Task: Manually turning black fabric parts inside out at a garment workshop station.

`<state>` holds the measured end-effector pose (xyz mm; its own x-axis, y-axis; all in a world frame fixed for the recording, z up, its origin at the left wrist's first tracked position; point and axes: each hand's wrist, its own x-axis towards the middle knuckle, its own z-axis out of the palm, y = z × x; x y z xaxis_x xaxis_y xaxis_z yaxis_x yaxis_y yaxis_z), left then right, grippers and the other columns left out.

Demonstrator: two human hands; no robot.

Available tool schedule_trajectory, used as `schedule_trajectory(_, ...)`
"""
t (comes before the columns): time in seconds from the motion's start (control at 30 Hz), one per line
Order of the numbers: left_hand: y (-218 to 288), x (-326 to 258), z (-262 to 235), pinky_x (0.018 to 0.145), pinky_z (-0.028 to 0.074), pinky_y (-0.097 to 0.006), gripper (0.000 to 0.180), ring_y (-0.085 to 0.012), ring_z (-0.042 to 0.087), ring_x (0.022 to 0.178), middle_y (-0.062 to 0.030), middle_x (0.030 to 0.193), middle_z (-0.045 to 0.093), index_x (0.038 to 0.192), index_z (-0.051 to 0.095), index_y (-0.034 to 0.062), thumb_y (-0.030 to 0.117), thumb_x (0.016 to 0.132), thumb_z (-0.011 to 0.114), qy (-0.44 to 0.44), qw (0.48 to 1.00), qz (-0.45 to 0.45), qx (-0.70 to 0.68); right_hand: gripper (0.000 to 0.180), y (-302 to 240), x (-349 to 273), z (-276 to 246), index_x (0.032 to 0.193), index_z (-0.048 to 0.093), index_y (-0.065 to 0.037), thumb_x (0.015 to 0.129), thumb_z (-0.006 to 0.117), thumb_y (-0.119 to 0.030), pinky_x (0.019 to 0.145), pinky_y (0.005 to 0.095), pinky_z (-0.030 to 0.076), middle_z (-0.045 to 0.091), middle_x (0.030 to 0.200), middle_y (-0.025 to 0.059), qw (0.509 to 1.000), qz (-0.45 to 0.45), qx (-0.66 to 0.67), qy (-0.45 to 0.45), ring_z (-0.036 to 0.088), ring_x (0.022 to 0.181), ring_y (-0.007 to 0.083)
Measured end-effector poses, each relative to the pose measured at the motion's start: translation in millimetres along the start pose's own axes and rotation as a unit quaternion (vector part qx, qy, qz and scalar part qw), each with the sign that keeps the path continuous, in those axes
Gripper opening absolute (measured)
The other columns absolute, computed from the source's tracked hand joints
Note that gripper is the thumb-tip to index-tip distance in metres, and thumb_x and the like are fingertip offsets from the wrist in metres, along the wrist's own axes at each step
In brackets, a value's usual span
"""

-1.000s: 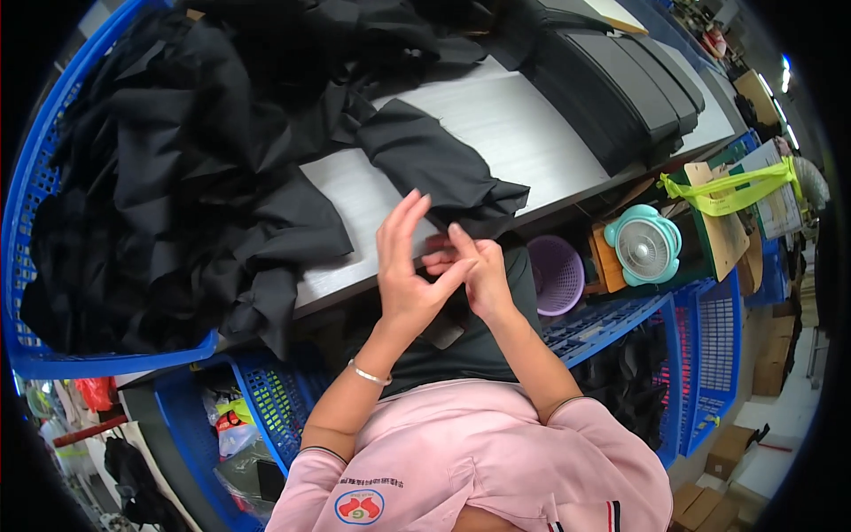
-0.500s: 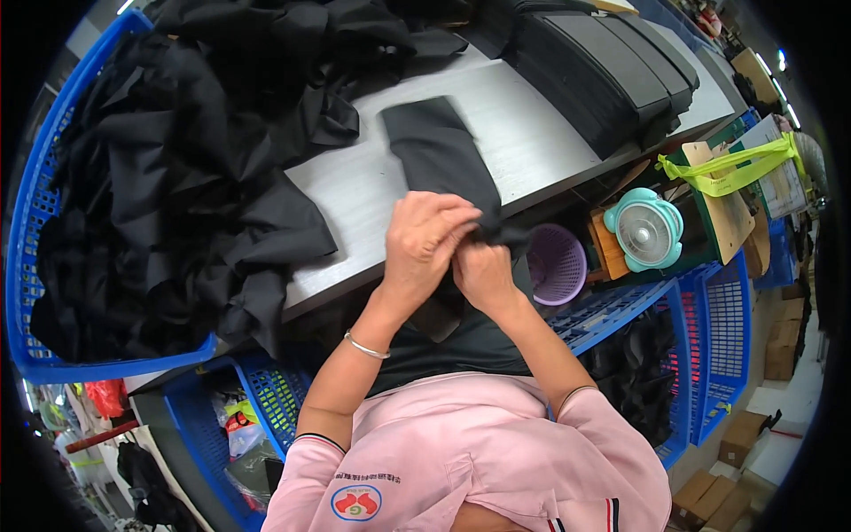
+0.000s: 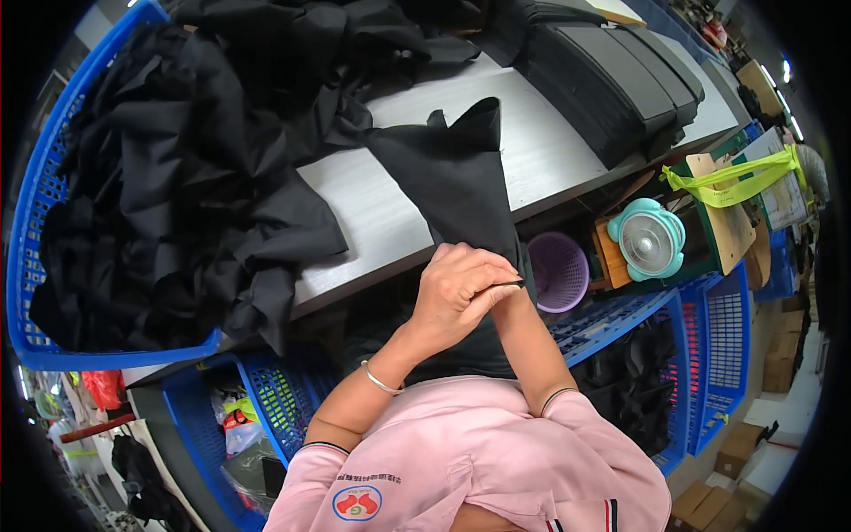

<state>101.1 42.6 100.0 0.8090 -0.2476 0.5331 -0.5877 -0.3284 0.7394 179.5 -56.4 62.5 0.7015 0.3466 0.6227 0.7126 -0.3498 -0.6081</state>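
A black fabric piece [image 3: 452,182] stretches from my hands over the table's near edge, its far end spread and raised on the metal top. My left hand [image 3: 461,282], with a bangle on its wrist, is closed on the cloth's near edge, beside my right wrist. A thin dark edge shows at its fingertips. My right hand is hidden behind the left hand and the cloth; only its forearm [image 3: 529,344] shows, so its fingers cannot be seen. To the left, a heap of loose black cloth pieces [image 3: 177,195] fills a blue basket [image 3: 115,359].
A neat stack of black folded pieces [image 3: 603,80] lies at the far right of the metal table [image 3: 399,226]. Below the edge on the right are a purple basket [image 3: 558,270], a turquoise fan [image 3: 650,239] and blue crates [image 3: 722,346]. Another blue crate [image 3: 199,443] sits at lower left.
My hands have come nearer my body, the left now lying over the right wrist. The fabric's far end has spread wider and lifted, and my right hand has gone out of sight.
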Motion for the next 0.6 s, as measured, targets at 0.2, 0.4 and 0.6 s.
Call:
schedule_trajectory(0.2, 1.3, 4.8, -4.3, 0.064, 0.046, -0.030, 0.008, -0.0182, 0.058, 0.071, -0.0026, 0.090, 0.071, 0.085, 0.072, 0.0041, 0.010, 0.081, 0.077, -0.054, 0.994, -0.008, -0.092, 0.010, -9.6, 1.0, -3.8, 0.091, 0.061, 0.000, 0.081, 0.061, 0.000, 0.076, 0.0460, 0.049, 0.062, 0.086, 0.0176, 0.998, -0.005, 0.064, -0.005, 0.061, 0.087, 0.0364)
schedule_trajectory(0.4, 6.7, -19.7, 21.6, 0.062, 0.048, -0.031, 0.010, -0.0194, 0.060, 0.071, -0.0033, 0.090, 0.070, 0.085, 0.070, 0.0040, 0.005, 0.078, 0.076, 0.021, 0.999, -0.016, -0.025, 0.009, -28.0, -3.8, 7.7, 0.091, 0.061, 0.000, 0.082, 0.060, -0.001, 0.077, 0.0455, 0.049, 0.062, 0.088, 0.0173, 0.992, 0.000, 0.128, 0.001, 0.060, 0.088, 0.0361)
schedule_trajectory(0.6, 10.4, -8.4, -9.7, 0.105, 0.039, -0.044, 0.053, -0.0346, 0.050, 0.124, -0.0186, 0.136, 0.054, 0.125, 0.064, 0.0051, 0.025, 0.078, 0.081, 0.125, 0.984, 0.000, 0.130, 0.009, -24.0, 10.8, 1.9, 0.091, 0.061, 0.000, 0.083, 0.060, -0.001, 0.078, 0.0449, 0.049, 0.062, 0.089, 0.0169, 0.983, 0.016, 0.181, 0.030, 0.060, 0.089, 0.0358)
